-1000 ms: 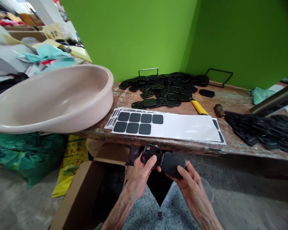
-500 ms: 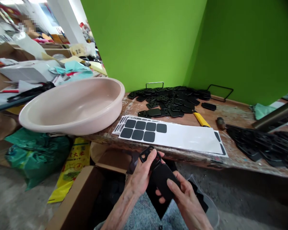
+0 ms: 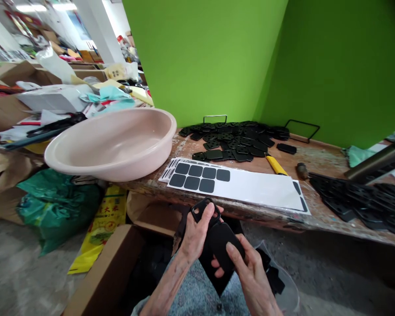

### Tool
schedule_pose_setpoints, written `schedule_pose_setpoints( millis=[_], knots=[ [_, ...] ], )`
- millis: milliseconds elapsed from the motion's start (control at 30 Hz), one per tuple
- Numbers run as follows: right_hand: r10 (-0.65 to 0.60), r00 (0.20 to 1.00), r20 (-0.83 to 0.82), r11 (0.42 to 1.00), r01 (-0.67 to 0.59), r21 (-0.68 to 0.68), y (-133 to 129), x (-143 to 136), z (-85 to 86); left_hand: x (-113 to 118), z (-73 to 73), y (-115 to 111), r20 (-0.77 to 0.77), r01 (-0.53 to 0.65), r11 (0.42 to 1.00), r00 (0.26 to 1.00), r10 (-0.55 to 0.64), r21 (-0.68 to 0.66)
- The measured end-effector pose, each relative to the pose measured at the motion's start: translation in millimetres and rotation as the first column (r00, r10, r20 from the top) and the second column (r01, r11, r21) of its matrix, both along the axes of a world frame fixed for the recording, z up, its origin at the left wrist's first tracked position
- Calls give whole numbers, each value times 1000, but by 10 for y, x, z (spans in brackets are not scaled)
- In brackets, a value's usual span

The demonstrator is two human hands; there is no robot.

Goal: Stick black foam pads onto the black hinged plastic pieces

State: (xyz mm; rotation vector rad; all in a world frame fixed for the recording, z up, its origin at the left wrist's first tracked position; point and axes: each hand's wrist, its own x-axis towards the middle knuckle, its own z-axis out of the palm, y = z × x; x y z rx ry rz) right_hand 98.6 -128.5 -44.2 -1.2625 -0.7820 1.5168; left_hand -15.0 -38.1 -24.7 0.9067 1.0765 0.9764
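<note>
A black flat piece [image 3: 224, 245] with a rounded rectangular body and an end with openings is held over my lap. My left hand [image 3: 197, 230] grips its upper end, thumb on top beside the openings. My right hand [image 3: 250, 267] pinches the lower, wide part, thumb on its face and fingers underneath. Just beyond, on the bench edge, lies a sheet of dark square stickers [image 3: 192, 183] with a blank white part to the right. Behind the sheet many similar black pieces [image 3: 240, 137] are heaped.
A large pink basin [image 3: 115, 147] stands at the left of the wooden bench. A yellow cutter [image 3: 276, 165], a small brown bottle [image 3: 302, 171] and another black pile [image 3: 358, 199] lie to the right. Below are an open carton [image 3: 105, 267] and a green bag [image 3: 57, 206].
The view has shifted slightly, so the basin and bags appear further right. Both hands keep their hold on the black piece, which has barely moved.
</note>
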Motion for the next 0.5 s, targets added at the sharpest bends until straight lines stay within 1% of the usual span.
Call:
schedule_pose_setpoints(
  millis=[67,100,233,300,400,433,500],
  knots=[
    [-15,1000,-10,1000,15,4,-7,-15,22,-17,31,-2,-29,0,1000,1000,0,26],
    [-17,999,-29,1000,17,9,-8,-20,29,-19,45,0,-14,-4,1000,1000,4,14],
    [26,992,-127,998,-19,54,10,-25,5,-7,65,18,150,-24,991,988,44,-133],
    [50,984,-171,997,-39,72,38,-30,-39,-8,55,28,181,-25,981,982,60,-191],
    [53,976,-213,997,-40,65,109,-41,-91,-27,50,52,186,-38,972,979,83,-230],
    [45,975,-216,998,-34,55,134,-44,-91,-34,61,64,213,-29,971,974,81,-236],
    [38,978,-207,998,-28,49,175,-51,-58,-45,106,90,325,16,971,944,63,-237]
  ],
)
